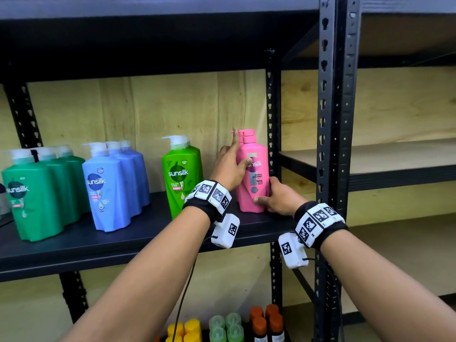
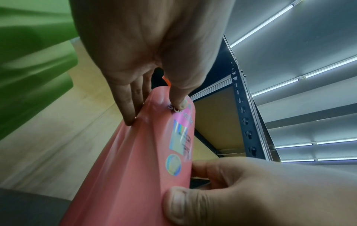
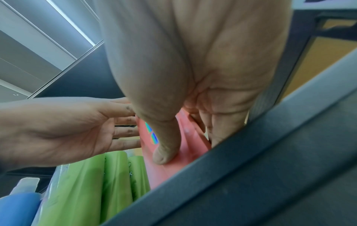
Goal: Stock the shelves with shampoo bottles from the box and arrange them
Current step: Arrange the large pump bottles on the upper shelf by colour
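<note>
A pink Sunsilk pump bottle stands upright at the right end of the black shelf, with a second pink pump top just behind it. My left hand lies against the bottle's left side with straight fingers, its thumb on the label. My right hand grips the base, thumb on the front and fingers round the right side. In the left wrist view the left hand touches the pink bottle above the right hand. The right wrist view shows the right hand with its thumb pressed on the pink bottle.
Rows of light green, blue and dark green bottles stand to the left on the same shelf. A black upright post is just right of the pink bottle. Yellow, pale green and orange-capped bottles sit on the shelf below.
</note>
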